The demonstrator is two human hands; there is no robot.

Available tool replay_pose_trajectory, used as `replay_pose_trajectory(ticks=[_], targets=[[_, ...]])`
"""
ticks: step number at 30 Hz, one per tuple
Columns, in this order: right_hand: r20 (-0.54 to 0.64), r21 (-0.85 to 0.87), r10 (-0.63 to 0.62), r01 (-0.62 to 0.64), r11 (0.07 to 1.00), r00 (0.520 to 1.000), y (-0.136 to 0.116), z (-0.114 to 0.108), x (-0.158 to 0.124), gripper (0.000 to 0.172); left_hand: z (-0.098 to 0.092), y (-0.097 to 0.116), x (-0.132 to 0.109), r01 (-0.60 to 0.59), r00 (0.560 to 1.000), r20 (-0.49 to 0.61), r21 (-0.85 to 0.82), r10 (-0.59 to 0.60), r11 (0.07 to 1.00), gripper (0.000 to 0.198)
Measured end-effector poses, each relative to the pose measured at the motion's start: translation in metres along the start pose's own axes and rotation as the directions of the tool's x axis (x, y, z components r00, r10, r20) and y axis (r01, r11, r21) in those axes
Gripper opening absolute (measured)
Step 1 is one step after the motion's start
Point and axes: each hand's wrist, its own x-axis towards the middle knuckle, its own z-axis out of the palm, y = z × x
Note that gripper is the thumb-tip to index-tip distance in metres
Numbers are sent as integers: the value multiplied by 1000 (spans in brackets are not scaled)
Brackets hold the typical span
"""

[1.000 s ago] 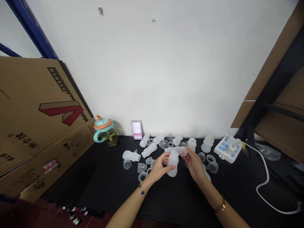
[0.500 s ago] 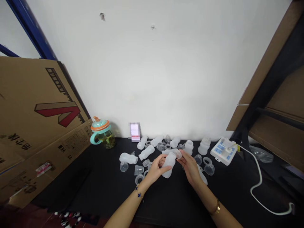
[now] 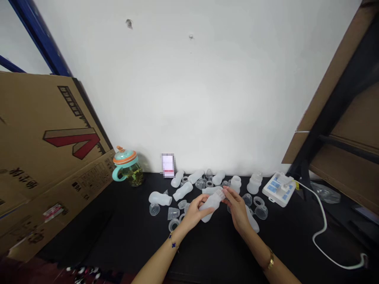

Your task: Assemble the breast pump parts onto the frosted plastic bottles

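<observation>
My left hand point(image 3: 193, 212) is wrapped round a frosted white plastic bottle point(image 3: 211, 203), tilted with its neck pointing up and to the right. My right hand point(image 3: 237, 208) pinches a small clear part point(image 3: 221, 193) right at the bottle's neck. Both hands are over the black table point(image 3: 136, 236), in the middle of several loose bottles, rings and clear caps. A bottle point(image 3: 160, 197) lies on its side to the left. Another bottle point(image 3: 254, 182) stands upright to the right.
A teal and orange lidded cup point(image 3: 128, 169) stands at the back left by the wall. A big cardboard box point(image 3: 44, 154) leans on the left. A white power strip point(image 3: 279, 186) with a white cable point(image 3: 322, 225) sits at the right, near a dark shelf frame point(image 3: 331, 118).
The bottle has tilted from nearly upright to leaning right. My right hand has brought the small clear part to its neck.
</observation>
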Motion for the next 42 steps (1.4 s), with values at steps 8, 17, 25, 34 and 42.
replay_pose_trajectory(ticks=[8, 17, 25, 34, 42], targets=[[27, -60, -31, 33, 998, 999, -4, 4, -4, 34, -2, -3, -1, 6, 1000, 24, -19, -6, 1000, 49], [7, -96, -36, 36, 995, 999, -6, 6, -4, 36, -3, -3, -1, 32, 999, 27, 14, -32, 999, 47], [18, -124, -48, 50, 991, 999, -5, 6, -5, 38, -3, 1, -3, 35, 998, 41, 70, -38, 997, 47], [30, -147, -27, 31, 989, 999, -9, 6, -6, 40, -3, -2, -2, 64, 997, 34, 92, -68, 994, 47], [33, -120, -21, 25, 992, 999, -5, 4, -3, 37, -3, -3, -2, 72, 996, 47, 46, -74, 996, 49]])
